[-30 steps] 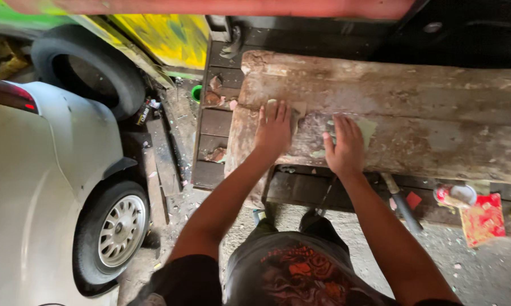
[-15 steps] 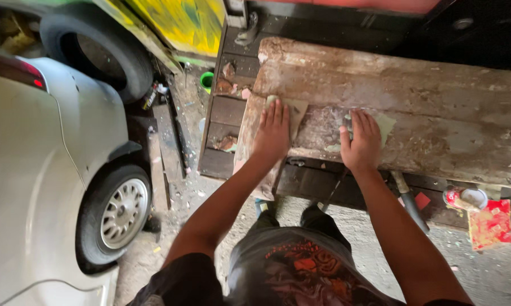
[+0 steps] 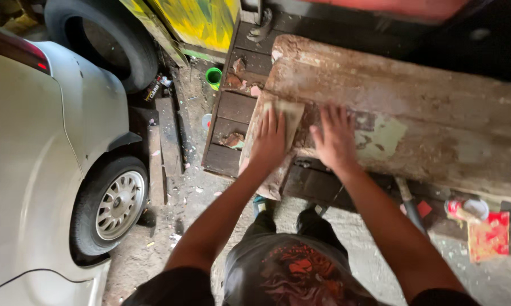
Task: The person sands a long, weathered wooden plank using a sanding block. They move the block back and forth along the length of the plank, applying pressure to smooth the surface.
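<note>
Left hand [image 3: 271, 141] lies flat, fingers spread, pressing a sandpaper sheet [image 3: 289, 113] onto the panel [image 3: 437, 107] at centre frame so it grips the surface. Right hand [image 3: 336, 139], open and empty, steadies the panel just beside it. White car [image 3: 34, 147] at left.

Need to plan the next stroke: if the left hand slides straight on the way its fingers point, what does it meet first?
The left hand lies flat on a sheet of sandpaper on the worn panel. Straight ahead looks like only more panel surface up to its far edge; depth past that is unclear.
</note>
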